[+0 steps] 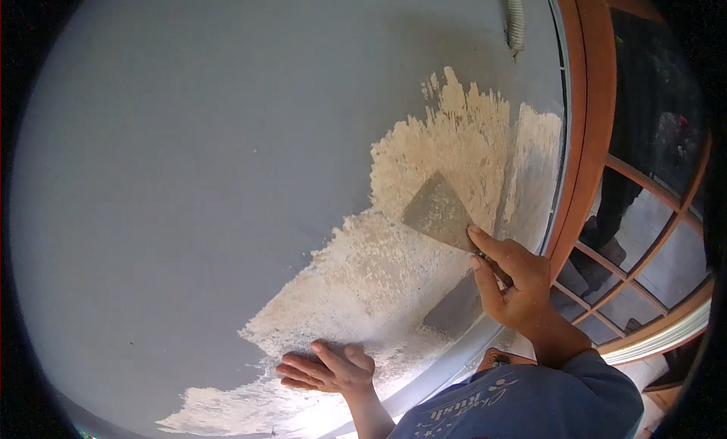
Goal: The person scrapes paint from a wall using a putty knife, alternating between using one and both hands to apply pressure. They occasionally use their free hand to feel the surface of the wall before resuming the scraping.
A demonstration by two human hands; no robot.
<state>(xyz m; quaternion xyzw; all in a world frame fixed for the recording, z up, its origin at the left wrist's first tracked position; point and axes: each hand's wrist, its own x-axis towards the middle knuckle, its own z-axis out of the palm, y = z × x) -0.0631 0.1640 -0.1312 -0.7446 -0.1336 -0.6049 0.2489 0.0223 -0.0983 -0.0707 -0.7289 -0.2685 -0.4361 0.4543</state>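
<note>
My right hand [513,276] is closed round the handle of a putty knife [439,212], thumb and forefinger near the base of the blade. The wide, dusty blade points up and to the left, overlapping a scraped patch [447,147] of the wall where pale plaster shows. My left hand [331,369] lies with fingers stretched out over the lower part of that patch, holding nothing. Grey paint [197,174] covers the wall around the bare area, with ragged edges where the two meet.
A wooden-framed door or window [587,128] with glass panes stands along the wall's right side. From the top hangs a ribbed, pale conduit [514,18]. A strip of grey paint [460,306] remains low on the scraped area.
</note>
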